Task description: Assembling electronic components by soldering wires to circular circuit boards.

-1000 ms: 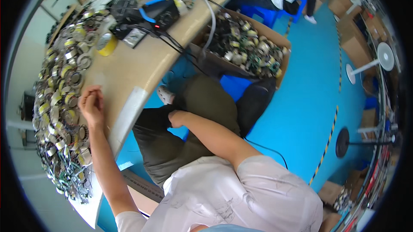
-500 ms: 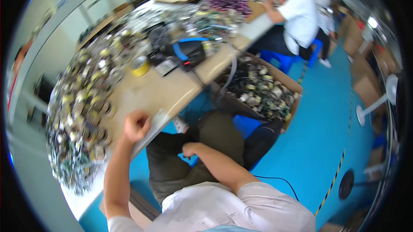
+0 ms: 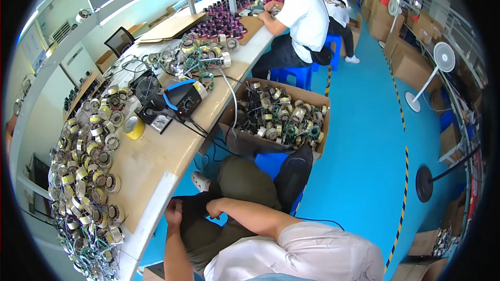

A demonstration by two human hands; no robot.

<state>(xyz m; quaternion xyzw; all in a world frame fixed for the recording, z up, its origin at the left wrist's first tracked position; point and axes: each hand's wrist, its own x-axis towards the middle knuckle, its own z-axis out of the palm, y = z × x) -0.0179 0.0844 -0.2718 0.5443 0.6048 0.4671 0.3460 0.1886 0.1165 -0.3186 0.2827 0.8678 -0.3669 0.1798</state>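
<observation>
My left hand (image 3: 174, 212) is closed beside the near edge of the worktable (image 3: 156, 197), low over my lap. What its fingers hold, if anything, is hidden. My right hand (image 3: 214, 208) lies against my dark trousers (image 3: 245, 179) with curled fingers. Whether something is inside that hand cannot be made out. Nearest to the left hand on the tabletop is a large heap of wire-wound motor stators (image 3: 86, 177) with yellow tape and green wires. Further along stand a roll of yellow tape (image 3: 134, 128) and a black soldering station (image 3: 182, 98) with a blue handle.
A cardboard box (image 3: 245, 143) full of stators stands on the floor beside the table. More stators (image 3: 195, 54) and purple spools (image 3: 221, 20) lie at the far end. A co-worker (image 3: 307, 18) sits there on a blue stool (image 3: 294, 77). White fan (image 3: 442, 57) stands at right.
My left hand has come down from above the tabletop to beside its edge, near my right hand. The view has shifted and sharpened. My right hand stays at my lap.
</observation>
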